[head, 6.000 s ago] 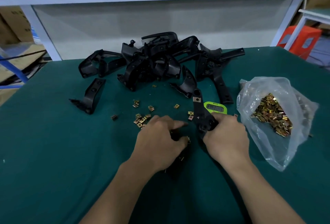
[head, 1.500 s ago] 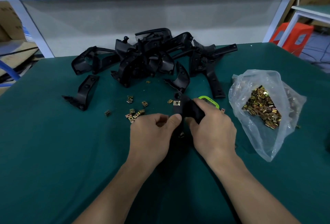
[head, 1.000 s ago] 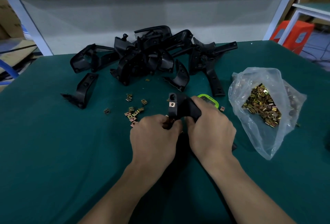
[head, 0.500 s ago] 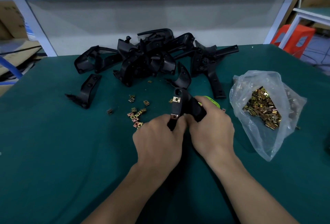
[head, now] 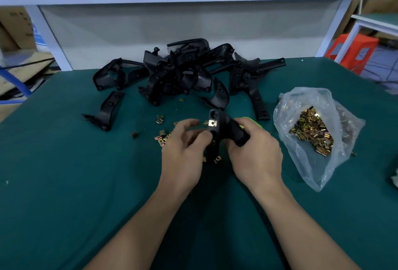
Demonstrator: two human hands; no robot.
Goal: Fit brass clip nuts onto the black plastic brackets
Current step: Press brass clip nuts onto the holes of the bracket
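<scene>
Starting at the left, we find a lone bracket (head: 107, 110) lying on the green table (head: 64, 183), apart from the pile of brackets (head: 178, 73) at the back. Nearer us the loose nuts (head: 161, 138) are scattered on the cloth. We judge them light, thin and springy, small enough to slip, and best pinched by their flat faces. Our left hand (head: 185, 153) has its fingers loosely curled and blurred, with the thumb against the bracket (head: 217, 131) that we hold above the table between both hands. It looks like stiff, light moulded plastic, smooth enough to twist in a grip, so we would take it by the thick curved body and leave the flat tab free. One nut (head: 212, 122) already sits clipped on that tab. Our right hand (head: 256, 153) wraps fingers and thumb round the thick end. Further right, the bag (head: 312, 131) of nuts is soft and would likely slump if tugged. We cannot tell whether the left fingertips pinch a nut. The bracket's lower part is hidden between the hands, and only a sliver of a green thing (head: 256, 121) shows behind the right hand.
</scene>
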